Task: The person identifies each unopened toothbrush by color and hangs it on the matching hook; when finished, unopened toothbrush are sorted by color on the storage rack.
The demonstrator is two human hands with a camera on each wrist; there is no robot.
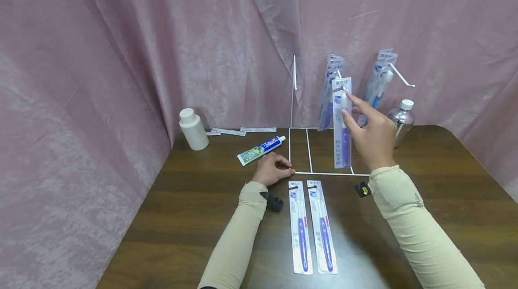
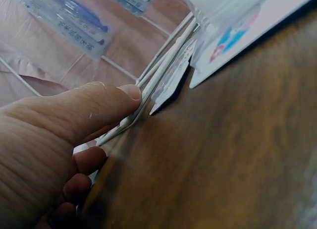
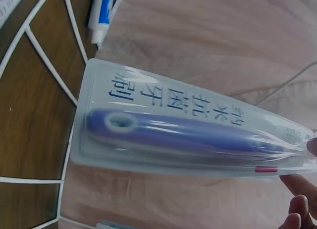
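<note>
I see my right hand (image 1: 374, 138) with its fingers (image 1: 356, 102) pinching the top of the packaged toothbrush (image 1: 341, 122), long axis hanging straight down below them at the rack hook (partly hidden), while my left hand (image 1: 272, 168) presses the wire rack base (image 1: 323, 173) against the table (image 1: 182, 208).

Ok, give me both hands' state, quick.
Left hand: thumb and curled fingers grip the rack base wire.
Right hand: pinches the toothbrush pack, upright.
</note>
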